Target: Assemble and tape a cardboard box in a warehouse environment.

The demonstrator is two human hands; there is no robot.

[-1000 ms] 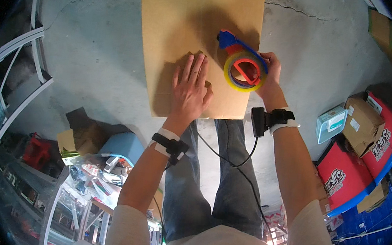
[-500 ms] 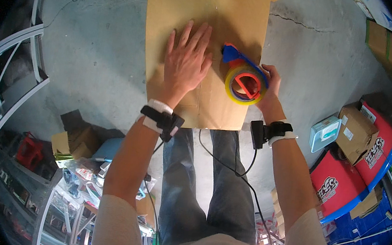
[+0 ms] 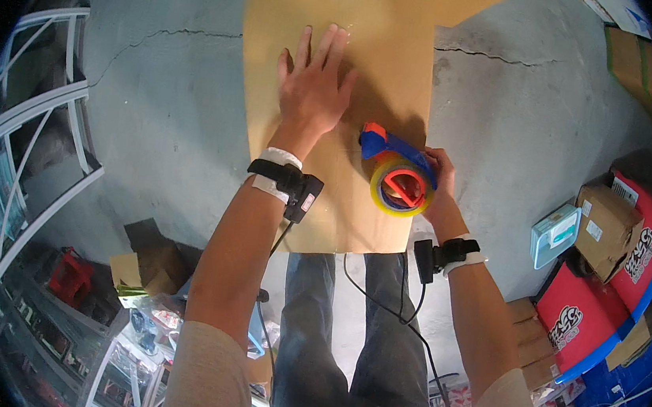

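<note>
A brown cardboard panel [image 3: 372, 65] stretches out in front of my legs. Flat on it, fingers spread and pointing away from me, lies my left hand [image 3: 314, 91]; nothing is in it. My right hand [image 3: 441, 185] is closed round a tape dispenser [image 3: 400, 149], blue and red with a roll of yellow-edged tape, over the panel's right edge. The dispenser's blue head points to the far left. My right fingers are partly hidden behind it. Both wrists carry white bands with black strapped devices and cables.
Beyond the panel's far edge is more cardboard [image 3: 474, 4] with green tape. Metal racks [image 3: 44, 86] stand at the left, near a small open carton [image 3: 149, 264]. On the right are a clear blue-lidded box [image 3: 555, 231], a brown carton [image 3: 608, 225] and red-and-blue packages [image 3: 589, 311].
The view has shifted, so the panel sits lower and its far edge shows. My left hand has slid farther along the cardboard; my right hand still grips the dispenser.
</note>
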